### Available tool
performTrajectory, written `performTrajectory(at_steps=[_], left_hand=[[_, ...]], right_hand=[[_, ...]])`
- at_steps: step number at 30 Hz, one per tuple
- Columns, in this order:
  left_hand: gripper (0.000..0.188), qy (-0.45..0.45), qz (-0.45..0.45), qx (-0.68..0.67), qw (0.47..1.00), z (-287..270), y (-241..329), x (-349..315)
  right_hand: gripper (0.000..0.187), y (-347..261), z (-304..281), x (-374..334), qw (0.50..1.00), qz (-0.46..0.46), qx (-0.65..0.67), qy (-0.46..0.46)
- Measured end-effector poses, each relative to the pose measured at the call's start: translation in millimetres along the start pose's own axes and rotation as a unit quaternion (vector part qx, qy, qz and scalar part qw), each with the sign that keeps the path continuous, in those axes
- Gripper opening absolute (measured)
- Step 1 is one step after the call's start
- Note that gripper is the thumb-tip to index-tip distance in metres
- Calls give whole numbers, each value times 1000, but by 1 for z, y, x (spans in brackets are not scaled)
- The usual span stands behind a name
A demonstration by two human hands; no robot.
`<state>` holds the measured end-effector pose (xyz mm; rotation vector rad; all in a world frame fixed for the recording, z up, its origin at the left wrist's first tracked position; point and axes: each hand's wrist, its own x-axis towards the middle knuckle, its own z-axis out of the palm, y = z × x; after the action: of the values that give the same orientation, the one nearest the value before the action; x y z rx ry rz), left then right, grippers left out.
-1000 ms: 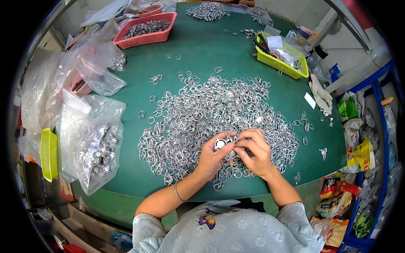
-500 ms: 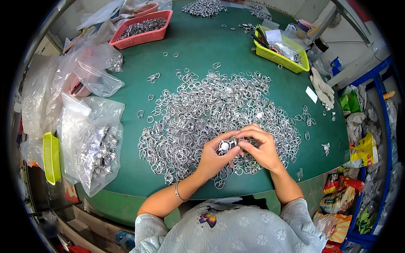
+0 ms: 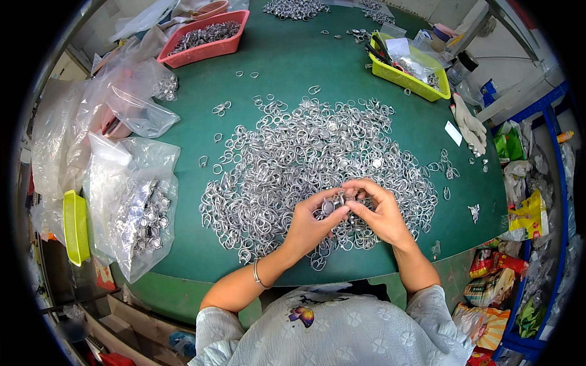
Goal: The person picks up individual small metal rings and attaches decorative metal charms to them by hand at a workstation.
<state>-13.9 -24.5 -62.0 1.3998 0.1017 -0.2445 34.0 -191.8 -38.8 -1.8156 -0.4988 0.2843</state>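
Observation:
A large heap of silver metal rings (image 3: 274,165) is spread over the green table, some of them with a round flat face. At its near edge my left hand (image 3: 308,224) is closed around a few of these pieces; a round-faced metal ring (image 3: 328,206) shows between its thumb and fingers. My right hand (image 3: 383,215) meets it at the fingertips, its thumb and fingers pinched on small metal pieces of the same sort. Just where the fingertips come together, the pieces are partly hidden, and I cannot make out how they join.
Far left on the table (image 3: 201,122) stands a pink basket (image 3: 201,56) of metal pieces. Clear plastic bags (image 3: 104,201) and a green basket (image 3: 75,229) lie along the left side. A yellow-green basket (image 3: 415,90), a glove (image 3: 469,125) and a white card (image 3: 453,133) are at the right.
Both hands stay in nearly the same spot. The round-faced piece in my left hand has turned, and my left thumb has shifted up toward the right fingertips.

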Motion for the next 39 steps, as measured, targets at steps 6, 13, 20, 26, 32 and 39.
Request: performTrajectory(at_steps=[6, 13, 20, 26, 32, 39], left_hand=[[40, -1, 12, 31, 999, 0, 1, -2], [40, 5, 68, 121, 990, -1, 6, -2], [35, 45, 188, 154, 969, 0, 0, 1], [32, 6, 122, 27, 992, -7, 0, 4], [34, -14, 42, -141, 989, -5, -1, 5], [37, -39, 42, -157, 986, -5, -3, 5]], right_hand=[[19, -2, -3, 1, 993, -85, -81, 13], [19, -5, 1, 0, 991, -100, -76, 50], [22, -6, 7, -2, 991, -65, -75, 94], [29, -4, 0, 0, 991, -77, -104, 29], [31, -7, 1, -4, 994, -63, -81, 31], [21, -11, 2, -2, 989, -100, -72, 85]])
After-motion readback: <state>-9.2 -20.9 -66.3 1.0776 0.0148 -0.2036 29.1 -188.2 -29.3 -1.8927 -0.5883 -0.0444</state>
